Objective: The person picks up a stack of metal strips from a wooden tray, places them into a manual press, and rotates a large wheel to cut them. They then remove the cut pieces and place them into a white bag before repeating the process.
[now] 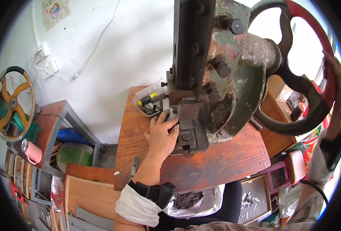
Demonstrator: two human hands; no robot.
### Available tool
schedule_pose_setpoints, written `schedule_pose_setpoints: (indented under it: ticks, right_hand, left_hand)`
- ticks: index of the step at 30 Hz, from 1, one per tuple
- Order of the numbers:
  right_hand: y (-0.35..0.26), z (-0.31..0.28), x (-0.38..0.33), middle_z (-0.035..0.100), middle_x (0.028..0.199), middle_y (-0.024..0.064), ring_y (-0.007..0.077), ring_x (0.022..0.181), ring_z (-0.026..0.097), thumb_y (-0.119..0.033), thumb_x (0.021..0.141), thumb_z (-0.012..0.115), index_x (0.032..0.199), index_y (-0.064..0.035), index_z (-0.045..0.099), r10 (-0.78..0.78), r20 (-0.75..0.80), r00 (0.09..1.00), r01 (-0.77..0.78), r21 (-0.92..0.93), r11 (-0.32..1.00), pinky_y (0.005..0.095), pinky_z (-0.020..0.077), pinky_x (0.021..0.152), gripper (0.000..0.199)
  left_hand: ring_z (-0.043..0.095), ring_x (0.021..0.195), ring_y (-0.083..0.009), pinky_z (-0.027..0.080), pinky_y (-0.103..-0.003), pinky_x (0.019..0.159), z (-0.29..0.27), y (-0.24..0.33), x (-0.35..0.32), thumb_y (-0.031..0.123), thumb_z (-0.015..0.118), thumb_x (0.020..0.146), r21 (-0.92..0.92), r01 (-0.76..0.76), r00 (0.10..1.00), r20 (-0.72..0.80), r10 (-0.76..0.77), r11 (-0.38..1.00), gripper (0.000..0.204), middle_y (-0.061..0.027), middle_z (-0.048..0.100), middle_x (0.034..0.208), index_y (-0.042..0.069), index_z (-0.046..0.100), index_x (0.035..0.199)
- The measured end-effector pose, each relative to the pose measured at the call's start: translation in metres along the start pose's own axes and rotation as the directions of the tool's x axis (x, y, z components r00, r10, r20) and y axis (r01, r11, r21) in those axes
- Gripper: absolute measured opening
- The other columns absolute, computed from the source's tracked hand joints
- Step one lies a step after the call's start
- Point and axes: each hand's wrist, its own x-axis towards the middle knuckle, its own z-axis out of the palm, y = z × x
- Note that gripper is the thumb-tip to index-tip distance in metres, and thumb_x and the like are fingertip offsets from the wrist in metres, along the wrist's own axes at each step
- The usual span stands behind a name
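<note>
A heavy hand press (232, 73) with chipped green paint stands on the wooden table in front of me. My left hand (163, 134) reaches into its die area, fingers bent together against a small light metal part (173, 114) beside the die block (187, 129). Whatever lies between those fingertips is too small to name. On the far right, my right hand (335, 71) grips the outer rim of the press's large handwheel (324, 29), which is partly red and partly dark. Its fingers are partly hidden near the picture's edge.
Behind my left hand sits a plastic tray holding a yellow-black screwdriver (147, 99). A white sack (212, 202) of dark metal pieces and a shallow tray (268, 192) of small light pieces lie near my lap. Another handwheel (13, 102) and a pink cup (32, 151) are at left.
</note>
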Motion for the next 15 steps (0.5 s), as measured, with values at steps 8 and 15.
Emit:
schedule_pose_setpoints:
  ticks: [8, 15]
  right_hand:
    - [0.140, 0.214, -0.198, 0.062, 0.090, 0.0100, 0.0165, 0.086, 0.060, -0.004, 0.083, 0.064, 0.106, 0.0004, 0.053, -0.191, -0.449, 0.873, 0.300, 0.184, 0.936, 0.0348, 0.0422, 0.092, 0.026]
    - [0.053, 0.030, -0.111, 0.056, 0.073, 0.0025, 0.0096, 0.063, 0.052, -0.034, 0.081, 0.068, 0.102, -0.0010, 0.058, -0.032, -0.249, 0.968, 0.060, 0.108, 0.992, 0.0237, 0.0408, 0.059, 0.041]
  left_hand:
    - [0.044, 0.122, -0.0326, 0.036, -0.048, 0.102, 0.022, 0.000, 0.006, 0.016, 0.068, 0.078, -0.367, -0.035, 0.998, -0.065, 0.012, 0.930, 0.030, -0.0111, 0.047, 0.138, 0.010, 0.067, 0.107]
    - [0.044, 0.124, -0.0332, 0.036, -0.045, 0.103, 0.011, 0.001, 0.007, 0.017, 0.066, 0.079, -0.288, -0.009, 0.998, -0.054, -0.007, 0.957, 0.029, -0.0120, 0.047, 0.139, 0.012, 0.068, 0.107]
